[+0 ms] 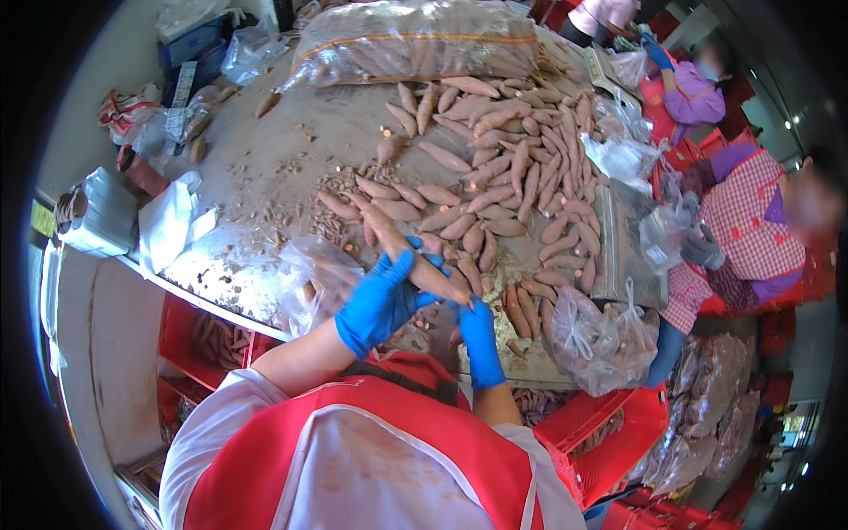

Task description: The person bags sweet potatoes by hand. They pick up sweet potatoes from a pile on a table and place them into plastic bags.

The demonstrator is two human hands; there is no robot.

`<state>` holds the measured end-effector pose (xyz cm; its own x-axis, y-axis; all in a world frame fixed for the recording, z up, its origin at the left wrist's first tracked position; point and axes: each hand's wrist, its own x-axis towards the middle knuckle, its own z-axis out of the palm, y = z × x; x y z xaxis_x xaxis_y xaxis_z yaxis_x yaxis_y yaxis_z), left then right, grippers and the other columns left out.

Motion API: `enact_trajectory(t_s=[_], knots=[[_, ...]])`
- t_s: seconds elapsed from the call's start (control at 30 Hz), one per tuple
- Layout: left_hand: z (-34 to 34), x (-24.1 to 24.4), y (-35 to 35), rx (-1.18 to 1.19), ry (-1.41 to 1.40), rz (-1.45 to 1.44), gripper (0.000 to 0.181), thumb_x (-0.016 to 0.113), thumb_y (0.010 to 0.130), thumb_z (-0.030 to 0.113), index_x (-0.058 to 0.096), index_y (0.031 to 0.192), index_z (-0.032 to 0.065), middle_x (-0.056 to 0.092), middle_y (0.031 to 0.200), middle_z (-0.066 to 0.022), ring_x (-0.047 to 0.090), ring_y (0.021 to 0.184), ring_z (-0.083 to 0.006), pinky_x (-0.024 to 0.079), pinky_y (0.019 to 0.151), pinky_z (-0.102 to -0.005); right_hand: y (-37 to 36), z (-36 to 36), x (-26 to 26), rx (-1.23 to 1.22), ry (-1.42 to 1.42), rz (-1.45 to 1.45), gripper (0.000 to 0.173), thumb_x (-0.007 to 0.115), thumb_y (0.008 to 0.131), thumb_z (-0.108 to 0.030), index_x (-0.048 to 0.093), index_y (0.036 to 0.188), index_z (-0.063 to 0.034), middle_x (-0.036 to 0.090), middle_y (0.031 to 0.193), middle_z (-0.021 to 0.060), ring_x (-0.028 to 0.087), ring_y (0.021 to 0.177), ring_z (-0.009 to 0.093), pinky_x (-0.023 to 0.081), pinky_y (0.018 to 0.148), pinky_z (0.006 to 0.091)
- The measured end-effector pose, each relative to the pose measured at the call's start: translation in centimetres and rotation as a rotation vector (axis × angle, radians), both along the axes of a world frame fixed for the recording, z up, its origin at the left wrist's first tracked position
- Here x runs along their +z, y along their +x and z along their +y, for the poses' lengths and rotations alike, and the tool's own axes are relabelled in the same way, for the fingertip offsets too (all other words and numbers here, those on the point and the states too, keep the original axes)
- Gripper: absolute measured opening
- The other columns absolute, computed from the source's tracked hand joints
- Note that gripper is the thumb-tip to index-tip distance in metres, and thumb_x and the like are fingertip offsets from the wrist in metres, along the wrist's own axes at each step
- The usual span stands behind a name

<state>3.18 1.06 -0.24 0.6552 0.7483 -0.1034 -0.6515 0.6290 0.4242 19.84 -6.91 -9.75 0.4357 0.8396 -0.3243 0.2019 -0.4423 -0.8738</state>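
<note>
A long sweet potato [416,258] lies slantwise across my left hand [384,298], which wears a blue glove and has its fingers wrapped around the root's middle. At the root's lower right tip is my right hand [478,341], gloved in blue as well, with its fingers at that end; whether they hold a tool is hidden. Beyond both hands spreads a heap of loose sweet potatoes [490,175] on the table [265,146]. Beside my left wrist sits a clear plastic bag [311,281], with something brownish in it.
A large filled clear sack [417,43] lies along the far side. At right are a metal scale [626,238] and a tied bag of sweet potatoes [603,338]. Red crates [609,444] stand below the table edge. Co-workers [742,232] work along the right side.
</note>
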Motion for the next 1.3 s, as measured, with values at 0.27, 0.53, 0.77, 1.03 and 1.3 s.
enact_trajectory(t_s=[0.27, 0.53, 0.77, 1.03, 1.3], knots=[[0.0, 0.1, -0.7, 0.035, 0.165, 0.427, 0.033, 0.059, 0.082, 0.020, 0.046, 0.109, 0.0054, 0.056, 0.102, -0.0103, 0.055, 0.096, -0.0230, 0.047, 0.081, -0.0369, -1.7, -1.5, 5.6, -0.028, 0.474, 0.588, 0.032, 0.047, 0.088, -0.026, 0.053, 0.106, -0.0001, 0.049, 0.068, 0.0007, 0.039, 0.050, 0.005, 0.028, 0.044, 0.0189], [0.9, -0.1, -1.6, -0.102, 0.210, 0.275, 0.039, 0.058, 0.083, 0.021, 0.045, 0.114, 0.0028, 0.055, 0.106, -0.0111, 0.052, 0.102, -0.0220, 0.039, 0.092, -0.0355, -3.0, -0.8, 4.7, -0.009, 0.249, 0.824, 0.024, 0.053, 0.086, -0.023, 0.052, 0.099, -0.0030, 0.052, 0.072, 0.0017, 0.043, 0.050, 0.008, 0.035, 0.045, 0.0217], [1.0, -0.4, -3.0, -0.155, 0.169, 0.175, 0.039, 0.055, 0.085, 0.020, 0.043, 0.118, 0.0022, 0.053, 0.112, -0.0119, 0.049, 0.106, -0.0235, 0.037, 0.094, -0.0366, -3.2, -0.8, 1.0, 0.099, 0.244, 1.358, 0.020, 0.050, 0.087, -0.028, 0.048, 0.087, -0.0083, 0.045, 0.058, 0.0005, 0.039, 0.045, 0.010, 0.029, 0.040, 0.0228], [5.6, 3.3, -11.2, 0.311, 0.304, 0.036, 0.047, 0.058, 0.081, 0.034, 0.044, 0.114, 0.0051, 0.052, 0.110, -0.0100, 0.047, 0.109, -0.0234, 0.035, 0.095, -0.0387, -5.4, 1.8, 4.4, 0.145, 0.073, 0.691, 0.026, 0.049, 0.088, -0.020, 0.055, 0.105, -0.0017, 0.053, 0.064, -0.0006, 0.037, 0.047, 0.003, 0.025, 0.042, 0.0173], [5.4, 1.3, -17.9, 0.533, 0.199, -0.014, 0.041, 0.054, 0.084, 0.036, 0.043, 0.116, 0.0116, 0.050, 0.111, -0.0066, 0.044, 0.111, -0.0269, 0.030, 0.099, -0.0441, -13.2, 7.5, 3.8, 0.820, 0.155, 0.165, 0.031, 0.059, 0.079, -0.020, 0.056, 0.107, -0.0066, 0.050, 0.064, 0.0013, 0.042, 0.051, 0.010, 0.037, 0.049, 0.0241]])
